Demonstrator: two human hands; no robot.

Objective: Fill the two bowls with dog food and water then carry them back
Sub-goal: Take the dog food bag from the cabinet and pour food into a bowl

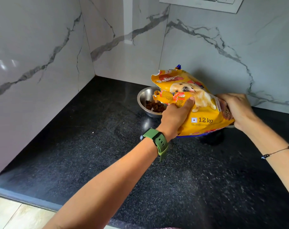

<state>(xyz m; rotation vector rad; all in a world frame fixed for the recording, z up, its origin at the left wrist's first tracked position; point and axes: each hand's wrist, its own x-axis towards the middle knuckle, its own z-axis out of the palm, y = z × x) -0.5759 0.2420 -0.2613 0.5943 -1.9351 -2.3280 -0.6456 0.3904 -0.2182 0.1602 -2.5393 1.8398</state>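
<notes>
Dog food bag: yellow pouch with a dog printed on the front and "1.2 kg" near the bottom, held up off the tabletop and tipped over to the left, its torn-open top pointing up and left above the bowl.
Left hand: clamped on the bag's lower front edge, thumb pressed across the printed face, fingers curled underneath out of sight. A green watch sits on that wrist.
Right hand: closed tight around the bag's bottom right corner, bunching the plastic in the fist. A thin dark bracelet crosses that forearm.
Steel bowl: round and shiny, standing on the tabletop just behind and left of the left hand, close to the back wall. The bag's folded flap hangs right over its rim.
Kibble: brown pieces piled in the bottom of the steel bowl, only a shallow layer, with bare steel showing above it.
Second bowl: just a sliver of metal rim peeking out below the bag near the right hand; the rest is hidden and its contents cannot be told.
Tabletop: black speckled stone, running into a corner.
Walls: white marble-look tile with grey veins, glossy.
</notes>
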